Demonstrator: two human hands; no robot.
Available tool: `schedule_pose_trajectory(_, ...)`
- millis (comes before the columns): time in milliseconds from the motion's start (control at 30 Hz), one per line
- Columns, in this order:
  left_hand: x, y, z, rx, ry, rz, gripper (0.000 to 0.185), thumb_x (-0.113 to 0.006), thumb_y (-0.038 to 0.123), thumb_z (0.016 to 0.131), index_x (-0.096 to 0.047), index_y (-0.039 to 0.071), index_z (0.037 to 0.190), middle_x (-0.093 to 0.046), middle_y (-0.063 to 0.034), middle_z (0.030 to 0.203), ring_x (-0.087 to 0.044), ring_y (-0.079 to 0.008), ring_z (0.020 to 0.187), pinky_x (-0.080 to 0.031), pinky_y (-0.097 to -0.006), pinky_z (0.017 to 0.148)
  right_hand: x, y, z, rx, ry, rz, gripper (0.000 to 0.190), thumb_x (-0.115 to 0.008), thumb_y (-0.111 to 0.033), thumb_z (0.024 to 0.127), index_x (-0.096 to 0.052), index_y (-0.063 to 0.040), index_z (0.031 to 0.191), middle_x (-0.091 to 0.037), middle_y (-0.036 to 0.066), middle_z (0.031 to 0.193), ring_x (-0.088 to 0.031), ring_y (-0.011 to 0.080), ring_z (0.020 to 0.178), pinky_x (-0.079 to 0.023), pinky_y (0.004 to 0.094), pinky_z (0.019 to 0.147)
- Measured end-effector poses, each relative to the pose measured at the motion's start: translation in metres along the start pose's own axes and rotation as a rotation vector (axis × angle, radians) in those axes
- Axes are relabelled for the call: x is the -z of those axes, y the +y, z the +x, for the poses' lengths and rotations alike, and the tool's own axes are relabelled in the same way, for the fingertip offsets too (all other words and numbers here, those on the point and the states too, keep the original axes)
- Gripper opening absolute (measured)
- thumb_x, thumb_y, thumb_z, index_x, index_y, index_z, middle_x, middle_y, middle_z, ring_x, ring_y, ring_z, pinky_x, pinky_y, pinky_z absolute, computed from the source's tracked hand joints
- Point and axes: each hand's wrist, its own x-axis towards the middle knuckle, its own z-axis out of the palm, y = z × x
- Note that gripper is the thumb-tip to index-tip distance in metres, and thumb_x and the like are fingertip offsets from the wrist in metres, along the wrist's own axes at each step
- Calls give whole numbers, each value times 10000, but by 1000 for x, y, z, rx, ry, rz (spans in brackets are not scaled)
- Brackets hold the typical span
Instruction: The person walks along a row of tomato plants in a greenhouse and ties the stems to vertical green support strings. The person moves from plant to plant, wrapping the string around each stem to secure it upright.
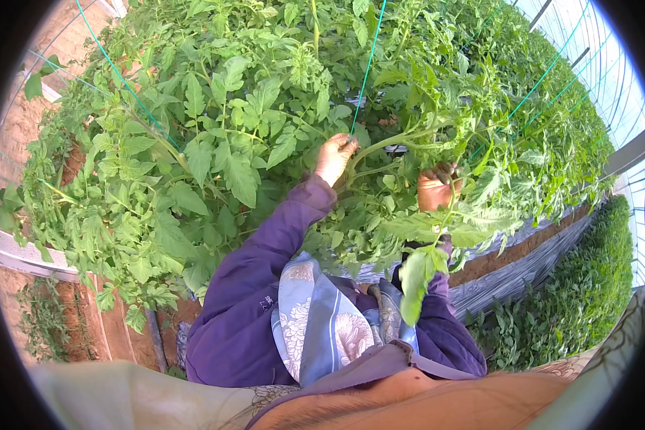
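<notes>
A green twine [370,64] runs down to the fingertips of my left hand [336,158], which pinch it. Just right of that hand, a thick tomato stem [381,144] curves up and to the right. My right hand [438,185] is among the leaves to the right of this stem, its fingers curled at a leafy shoot. Whether the fingers close on the shoot cannot be told. In front of the right wrist hangs a large tomato leaf [422,274], which partly covers the right sleeve.
Dense tomato plants [236,177] surround both hands. More green twines [551,67] slant upward at the right. Silvery plastic mulch film [527,269] covers the ground at the lower right, beside another green row [586,295]. A pale curved rail [32,255] crosses the left side.
</notes>
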Motion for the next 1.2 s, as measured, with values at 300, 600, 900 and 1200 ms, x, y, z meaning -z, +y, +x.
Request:
schedule_pose_trajectory(300,-26,69,-41,-821,-134,976,379,-645,115,671,-525,30,1020,-536,-138,1018,-514,-322,935,-452,-387,775,-91,57,-40,-520,206,-1059,377,-512,-362,874,-570,6,934,-592,72,759,-536,184,580,-409,291,552)
schedule_pose_trajectory(600,24,61,-18,-201,-388,231,282,-580,52,701,-580,68,983,-580,-98,986,-567,-274,847,-453,-319,759,-130,32,43,-424,202,-1425,314,-545,-201,874,-540,36,1078,-636,116,854,-609,178,787,-460,291,747)
schedule_pose_trajectory(900,38,78,-35,-352,-432,242,335,-619,166,713,-587,75,1034,-591,-80,1007,-548,-259,917,-437,-350,788,-95,112,50,-335,396,-1036,478,-579,-387,833,-527,6,1099,-539,91,1111,-500,176,1011,-401,339,865)
schedule_pose_trajectory(1200,72,46,-25,-15,-254,-666,318,-584,64,804,-530,31,1115,-575,-44,1052,-557,-152,927,-457,-274,786,-114,121,126,-521,-261,-1696,409,-602,-266,836,-530,28,1112,-608,120,1009,-571,194,920,-424,335,855)
